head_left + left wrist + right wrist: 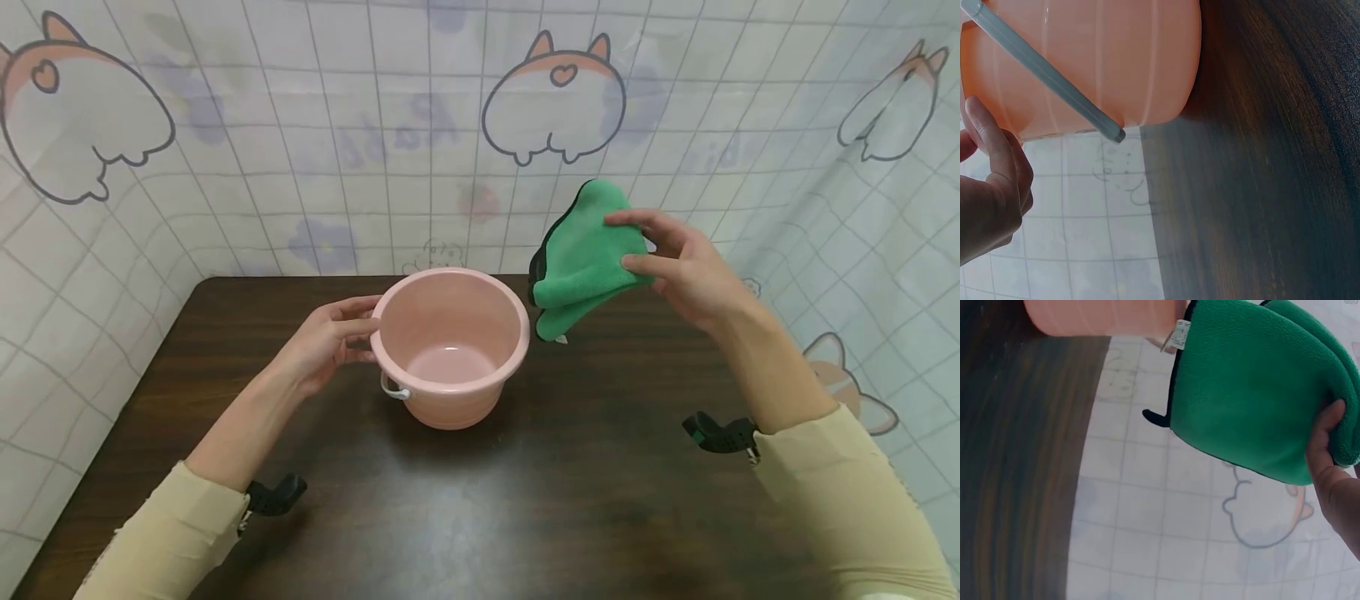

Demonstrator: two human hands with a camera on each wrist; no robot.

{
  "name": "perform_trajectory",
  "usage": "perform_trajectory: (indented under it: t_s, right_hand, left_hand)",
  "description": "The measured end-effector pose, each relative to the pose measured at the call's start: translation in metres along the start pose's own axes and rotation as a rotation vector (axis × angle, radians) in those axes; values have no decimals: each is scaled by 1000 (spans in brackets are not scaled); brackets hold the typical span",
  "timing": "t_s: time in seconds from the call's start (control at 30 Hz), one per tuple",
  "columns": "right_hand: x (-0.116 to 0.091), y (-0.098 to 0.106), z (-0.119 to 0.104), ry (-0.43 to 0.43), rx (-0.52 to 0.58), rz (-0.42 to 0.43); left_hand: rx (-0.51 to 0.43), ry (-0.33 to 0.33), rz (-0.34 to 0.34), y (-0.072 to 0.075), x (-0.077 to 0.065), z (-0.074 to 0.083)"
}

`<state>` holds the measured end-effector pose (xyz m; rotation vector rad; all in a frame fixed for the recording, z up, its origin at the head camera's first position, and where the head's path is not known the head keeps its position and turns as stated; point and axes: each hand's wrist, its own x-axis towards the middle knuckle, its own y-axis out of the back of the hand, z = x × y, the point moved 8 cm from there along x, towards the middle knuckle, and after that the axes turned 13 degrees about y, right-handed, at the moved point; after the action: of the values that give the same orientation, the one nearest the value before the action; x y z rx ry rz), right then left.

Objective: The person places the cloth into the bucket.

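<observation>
A pink bucket (450,408) stands on the dark table, its mouth facing up and nothing inside it. My left hand (322,342) grips its left rim, thumb over the edge and fingers along the outside; the left wrist view shows the bucket's pale handle (1047,72) against its wall. To the right, my right hand (686,271) pinches a folded green towel (588,250) between thumb and fingers. The towel hangs in the air beside the bucket's right rim. In the right wrist view its black edging, a hanging loop and a white label (1180,334) show.
The dark wood table (585,483) reaches back to a wall covering (360,200) with a grid and cartoon animals, which also runs along both sides. Black wrist straps (723,433) sit at both sleeve cuffs.
</observation>
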<state>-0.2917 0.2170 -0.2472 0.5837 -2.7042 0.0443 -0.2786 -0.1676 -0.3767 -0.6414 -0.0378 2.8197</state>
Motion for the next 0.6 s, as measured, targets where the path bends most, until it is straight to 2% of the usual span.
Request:
perform_trajectory:
  t_s: [0.23, 0.6]
  right_hand:
    - [6, -15, -10, 71, 98, 15]
    - [25, -50, -17, 145, 144, -79]
  left_hand:
    - [8, 4, -6, -1, 0, 0]
    - [-11, 9, -11, 1, 2, -2]
